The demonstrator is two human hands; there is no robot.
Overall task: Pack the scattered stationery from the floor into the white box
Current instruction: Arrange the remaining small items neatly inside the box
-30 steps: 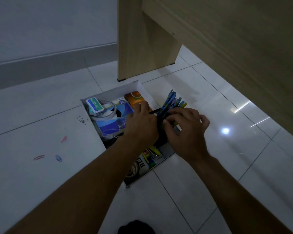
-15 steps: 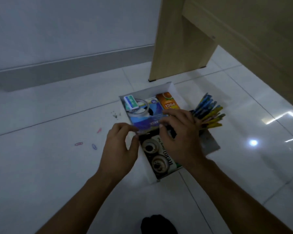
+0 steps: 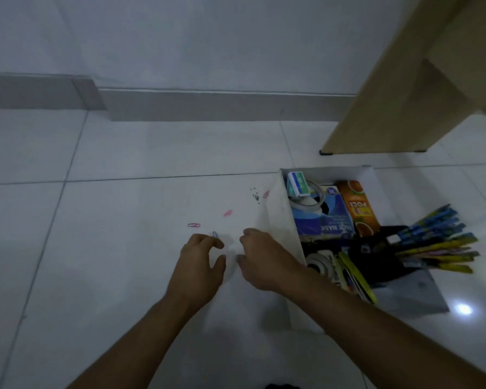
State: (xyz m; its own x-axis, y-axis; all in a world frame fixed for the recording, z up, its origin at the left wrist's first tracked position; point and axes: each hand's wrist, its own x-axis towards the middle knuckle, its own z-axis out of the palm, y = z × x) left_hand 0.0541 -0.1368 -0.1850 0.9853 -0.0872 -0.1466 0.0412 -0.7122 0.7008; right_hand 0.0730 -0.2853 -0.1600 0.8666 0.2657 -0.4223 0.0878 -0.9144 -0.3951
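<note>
The white box (image 3: 278, 220) stands on the floor at the right, filled with a face-mask pack (image 3: 324, 217), an orange carton (image 3: 358, 207), tape rolls and a black holder of pens (image 3: 438, 242). Paper clips lie on the tiles left of it: a blue one (image 3: 215, 234), a pink one (image 3: 194, 225), another pink one (image 3: 227, 213) and one by the box wall (image 3: 266, 194). My left hand (image 3: 199, 265) hovers over the floor, fingers loosely spread, fingertips at the blue clip. My right hand (image 3: 264, 259) is beside it, fingers bent downward, holding nothing that I can see.
A wooden furniture leg (image 3: 376, 108) stands behind the box. Tiny dark specks (image 3: 255, 195) dot the tile near the box's left wall. A grey skirting board (image 3: 208, 103) runs along the wall at the back.
Both hands have left the box and moved left onto the floor by the paper clips. The view has swung left, so the box now sits at the right.
</note>
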